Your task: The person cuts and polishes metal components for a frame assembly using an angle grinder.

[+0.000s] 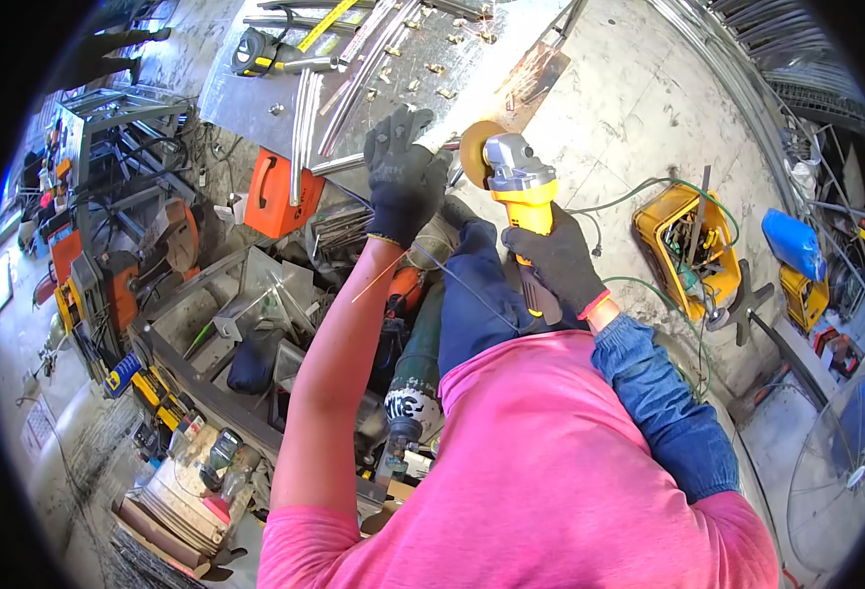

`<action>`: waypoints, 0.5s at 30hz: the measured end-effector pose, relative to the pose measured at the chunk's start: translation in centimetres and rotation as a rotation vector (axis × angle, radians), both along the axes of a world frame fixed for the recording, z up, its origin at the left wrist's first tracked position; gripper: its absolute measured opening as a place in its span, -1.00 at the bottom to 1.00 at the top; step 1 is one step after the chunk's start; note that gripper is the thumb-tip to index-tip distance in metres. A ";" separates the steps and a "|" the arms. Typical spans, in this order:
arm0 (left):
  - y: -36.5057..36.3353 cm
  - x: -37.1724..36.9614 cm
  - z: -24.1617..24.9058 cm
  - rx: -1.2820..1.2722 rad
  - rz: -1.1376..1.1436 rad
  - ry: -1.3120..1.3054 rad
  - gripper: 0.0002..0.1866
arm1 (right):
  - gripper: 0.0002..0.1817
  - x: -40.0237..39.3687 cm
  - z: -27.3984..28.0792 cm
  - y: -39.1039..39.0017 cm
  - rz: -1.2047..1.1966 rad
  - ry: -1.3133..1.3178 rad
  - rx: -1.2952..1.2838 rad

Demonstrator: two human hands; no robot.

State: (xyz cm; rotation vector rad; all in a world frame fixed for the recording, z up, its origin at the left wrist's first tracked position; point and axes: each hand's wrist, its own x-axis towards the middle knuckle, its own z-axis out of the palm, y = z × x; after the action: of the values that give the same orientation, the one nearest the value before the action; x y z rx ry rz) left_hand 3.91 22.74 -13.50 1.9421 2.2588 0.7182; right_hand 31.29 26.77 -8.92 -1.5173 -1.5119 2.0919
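Observation:
My right hand (560, 257), in a black glove, is closed round the yellow body of an angle grinder (529, 201). The grinder's tan disc (476, 153) points toward my left hand (403, 177), and orange sparks (531, 79) spray up and away. In its black glove, my left hand is at the near edge of the metal-topped table (428, 74), fingers bent and thumb toward the disc. A bright metal piece (437, 137) shows between thumb and fingers, reaching the disc; glare hides its exact shape. Small metal parts (436, 69) lie scattered on the tabletop.
Metal bars (305, 123) and a tape measure (253, 52) lie on the table. An orange box (280, 193) stands below its edge. At right are a yellow crate (688, 240) and a green cord (648, 184). A gas cylinder (418, 363) lies beside my legs.

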 end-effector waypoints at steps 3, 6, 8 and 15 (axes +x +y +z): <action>0.1 0.0 -0.1 -0.011 0.025 0.016 -0.65 | -0.55 0.7 -0.2 0.0 0.013 -0.016 0.019; 0.0 -0.1 -0.4 -0.037 0.048 0.018 -0.64 | -0.54 0.6 -0.2 0.0 -0.018 0.021 0.012; 0.0 0.0 -0.4 -0.013 0.020 -0.010 -0.60 | -0.55 0.5 0.1 -0.1 -0.032 0.028 0.016; -0.2 -0.1 -0.4 -0.024 0.066 0.010 -0.55 | -0.53 0.2 0.7 0.3 -0.002 0.029 0.022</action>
State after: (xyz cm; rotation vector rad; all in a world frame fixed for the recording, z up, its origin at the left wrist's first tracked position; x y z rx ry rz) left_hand 3.85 22.55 -13.92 1.8728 2.3362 0.6860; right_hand 31.50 27.05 -8.22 -1.4743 -1.5182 2.0794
